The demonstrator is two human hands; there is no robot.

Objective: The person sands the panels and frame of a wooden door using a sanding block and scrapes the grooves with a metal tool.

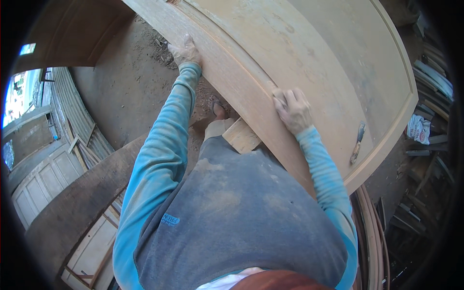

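A large wooden door panel [309, 53] with a raised frame and moulded groove lies in front of me, its near edge slanting past my waist. My left hand [184, 51] rests at the panel's near left edge, thumb and forefinger stretched out. On the moulding beside the groove, my right hand [293, 110] presses down with curled fingers. A small piece seems to sit under those fingertips, too hidden to name. Right of that hand, a slim hand tool [357, 143] with a dark end and worn brownish body lies on the panel.
A small wooden block [241, 136] sticks out below the panel's edge at my waist. Stacked timber offcuts [432, 106] and a white plastic bag [418, 129] are at the right. A brown board [87, 198], a pale panelled door [48, 176] and corrugated sheeting [72, 99] stand left.
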